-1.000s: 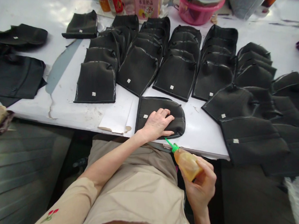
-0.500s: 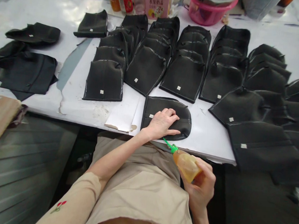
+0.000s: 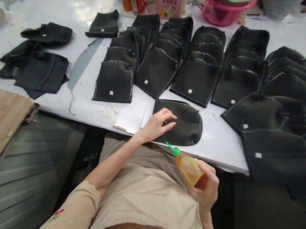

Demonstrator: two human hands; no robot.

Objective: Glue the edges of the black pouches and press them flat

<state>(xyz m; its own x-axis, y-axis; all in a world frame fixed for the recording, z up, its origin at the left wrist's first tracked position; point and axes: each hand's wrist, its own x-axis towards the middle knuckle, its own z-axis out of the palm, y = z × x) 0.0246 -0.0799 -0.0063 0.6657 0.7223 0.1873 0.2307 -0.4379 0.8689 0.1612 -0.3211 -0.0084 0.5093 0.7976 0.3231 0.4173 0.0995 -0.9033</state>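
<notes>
A flat black leather-like piece lies at the table's near edge, its rounded end to the right and a seam running along its middle. Over its left part is my left hand, thumb and forefinger apart and the other fingers bent; nothing shows between them. Whether it presses on the piece or hovers just above is hard to tell. Below the table edge, my right hand is wrapped round a squeeze bottle of amber liquid. The bottle's green nozzle points up and left, its tip close to the piece's near edge.
Several overlapping rows of similar black pieces with small white labels cover the table's middle and right. More black pieces lie at left. A pink basin, jars and a pink box stand behind. A wooden board is at near left.
My left hand has slid left along the black piece, covering its white label, and its fingers are more bent. The bottle has barely moved. The whole view has shifted slightly.
</notes>
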